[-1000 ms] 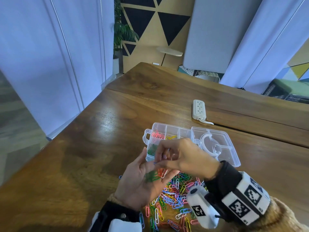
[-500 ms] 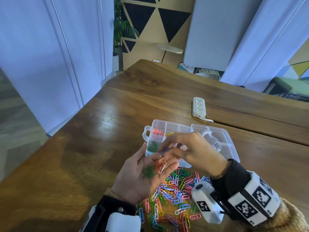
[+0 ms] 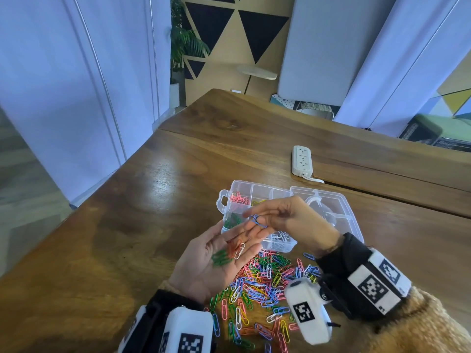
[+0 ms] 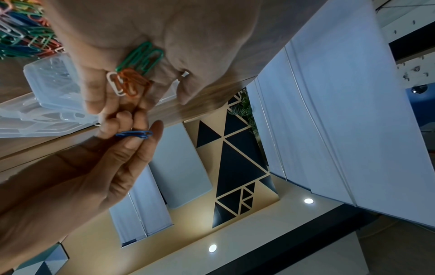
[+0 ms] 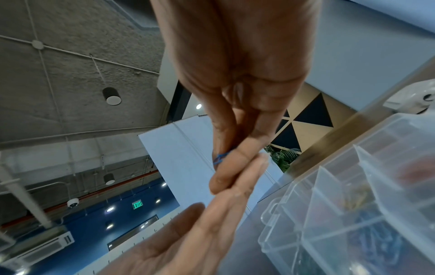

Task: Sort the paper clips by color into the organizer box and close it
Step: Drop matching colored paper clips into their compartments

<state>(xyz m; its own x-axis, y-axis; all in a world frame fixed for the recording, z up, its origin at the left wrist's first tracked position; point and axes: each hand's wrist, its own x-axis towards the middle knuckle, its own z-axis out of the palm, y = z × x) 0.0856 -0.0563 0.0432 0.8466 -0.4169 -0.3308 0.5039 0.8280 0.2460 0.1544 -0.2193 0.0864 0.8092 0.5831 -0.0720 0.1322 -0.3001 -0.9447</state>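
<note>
Since a second ago the right hand (image 3: 288, 220) has lifted off the left palm and drawn back toward the box, now carrying blue clips; the green, orange and white clips stay on the palm.

At the left, the left hand (image 3: 216, 261) lies palm up with fingers straight and relaxed, just above the near edge of the wooden table (image 3: 142, 225), whose surface is glossy brown with visible grain. On the palm rest green paper clips (image 3: 221, 258), thin coated wire bent in loops, with orange paper clips (image 3: 232, 248) and one white paper clip (image 3: 239, 250) beside them at the base of the fingers.

Just right of the left fingertips, the right hand pinches blue paper clips (image 3: 257, 220) between thumb and forefinger, the other fingers loosely curled.

Behind the hands lies the organizer box (image 3: 229, 200), clear hard plastic with thin dividers and a small latch tab on its left side, its lid (image 3: 339, 212) open flat to the right. Pink clips lie in the far left compartment, green in the one nearer, yellow beside the pink, white ones in a near compartment.

Near the person, between the wrists, the loose pile of paper clips (image 3: 260, 289) spreads on the table in mixed colours. Farther right and away lies a white power strip (image 3: 302, 159).
</note>
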